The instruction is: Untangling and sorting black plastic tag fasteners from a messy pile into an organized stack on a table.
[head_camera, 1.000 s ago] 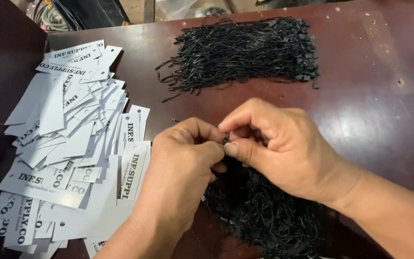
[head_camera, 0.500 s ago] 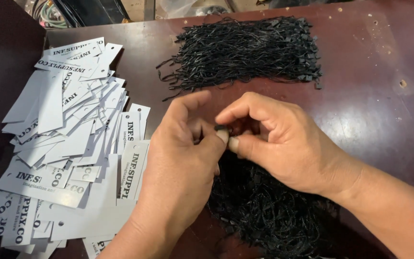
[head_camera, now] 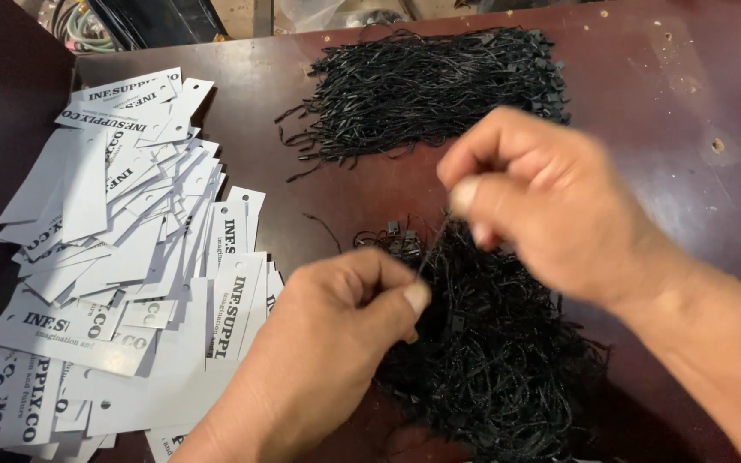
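1. Head view looked down on a dark red-brown table [head_camera: 696, 94], worn, with pale specks and a small chip near the right edge.
2. Left hand [head_camera: 328, 334] had thumb and forefinger pinched together on the low end of one thin black string [head_camera: 432, 249]; right hand [head_camera: 542, 201], slightly blurred, had its fingertips closed on the upper end. The string ran taut and slanted between them, just above the near pile of strings [head_camera: 490, 360].
3. Judgement: the step looked like drawing one string free of the tangle. Best done with a short grip near the ends and a steady pull along the string's line, so neighbours are not dragged up.
4. Near pile: loose, tangled, matte black cord with small blocky plastic ends showing at its top edge.
5. Far pile of strings [head_camera: 426, 90]: same cord, laid more parallel, stray ends trailing left.
6. Paper tags [head_camera: 130, 257], left of the hands: flat white rectangles of stiff card, black print, a punched hole at one end, fanned and overlapping in a heap.
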